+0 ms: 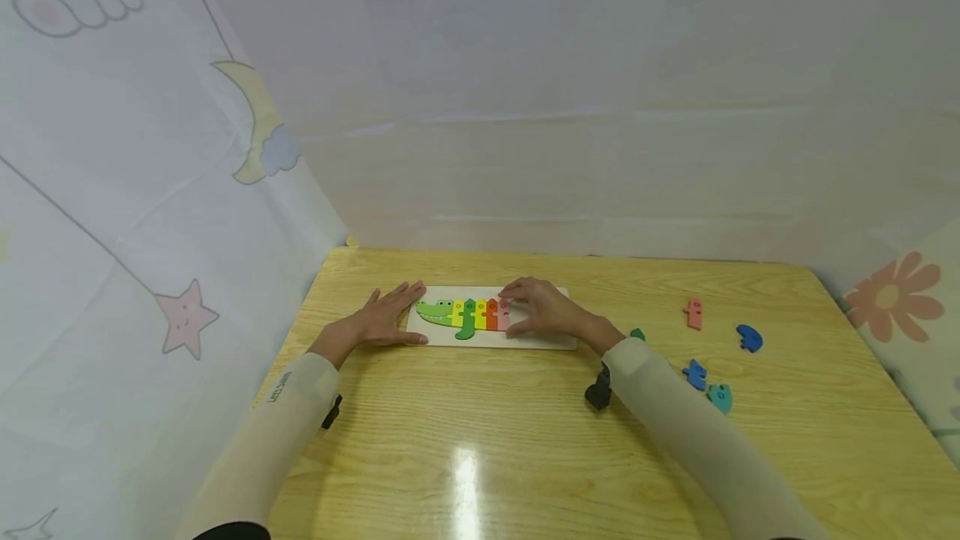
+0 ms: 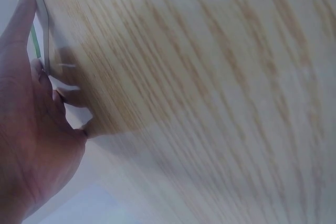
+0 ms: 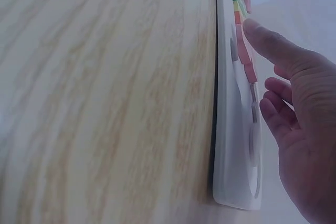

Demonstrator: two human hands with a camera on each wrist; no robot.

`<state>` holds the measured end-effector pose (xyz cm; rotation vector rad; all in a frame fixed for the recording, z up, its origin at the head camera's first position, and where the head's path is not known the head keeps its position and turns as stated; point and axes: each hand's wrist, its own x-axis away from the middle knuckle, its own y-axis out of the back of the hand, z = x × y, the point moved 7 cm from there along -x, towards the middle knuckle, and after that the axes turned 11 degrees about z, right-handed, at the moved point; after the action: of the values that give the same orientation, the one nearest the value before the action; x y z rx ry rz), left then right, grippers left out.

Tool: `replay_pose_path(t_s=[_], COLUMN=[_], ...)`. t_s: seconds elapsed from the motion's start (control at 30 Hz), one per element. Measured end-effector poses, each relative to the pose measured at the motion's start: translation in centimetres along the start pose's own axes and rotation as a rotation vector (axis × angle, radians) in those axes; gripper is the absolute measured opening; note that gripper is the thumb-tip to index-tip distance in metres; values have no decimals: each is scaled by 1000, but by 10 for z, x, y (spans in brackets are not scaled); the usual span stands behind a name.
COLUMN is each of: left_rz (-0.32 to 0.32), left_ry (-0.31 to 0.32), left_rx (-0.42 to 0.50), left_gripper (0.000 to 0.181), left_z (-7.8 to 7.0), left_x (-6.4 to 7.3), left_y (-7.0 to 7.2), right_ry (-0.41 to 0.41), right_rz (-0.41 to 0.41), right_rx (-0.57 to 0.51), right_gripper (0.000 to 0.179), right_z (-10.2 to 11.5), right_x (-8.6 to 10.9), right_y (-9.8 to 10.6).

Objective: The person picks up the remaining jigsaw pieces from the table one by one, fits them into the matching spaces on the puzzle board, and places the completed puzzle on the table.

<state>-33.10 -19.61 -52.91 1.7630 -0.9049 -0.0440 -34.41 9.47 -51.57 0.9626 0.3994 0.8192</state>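
A white wooden puzzle board lies near the far edge of the table, with a crocodile in coloured pieces on it. The green head is at the left, followed by yellow, green and orange-red pieces. My right hand pinches a pink puzzle piece at the right end of this row, thumb on the near side and fingers on the far side. Bare recesses show right of it in the right wrist view. My left hand, fingers extended, rests against the board's left end.
Right of the board lie loose puzzle pieces: a pink one, a dark blue one, a blue one and a teal one. A green piece is partly hidden by my right sleeve. White printed sheets stand behind and beside the table.
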Motion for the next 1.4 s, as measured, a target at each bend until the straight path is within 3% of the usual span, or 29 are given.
replay_pose_path(t_s=[0.5, 0.9, 1.17, 1.4], left_rz=[1, 4, -15, 3], left_ry=[11, 1, -32, -28], left_rx=[-2, 15, 37, 42], left_gripper=[105, 107, 118, 115], left_z=[0, -1, 13, 5], left_x=[2, 1, -6, -2], left_y=[-1, 0, -7, -3], right_ry=[106, 47, 41, 33], right_rz=[-39, -28, -50, -49], right_rx=[1, -34, -14, -16], right_gripper=[77, 79, 78, 79], right_z=[6, 6, 5, 1], right_x=[14, 28, 40, 50], right_y=[11, 20, 29, 34])
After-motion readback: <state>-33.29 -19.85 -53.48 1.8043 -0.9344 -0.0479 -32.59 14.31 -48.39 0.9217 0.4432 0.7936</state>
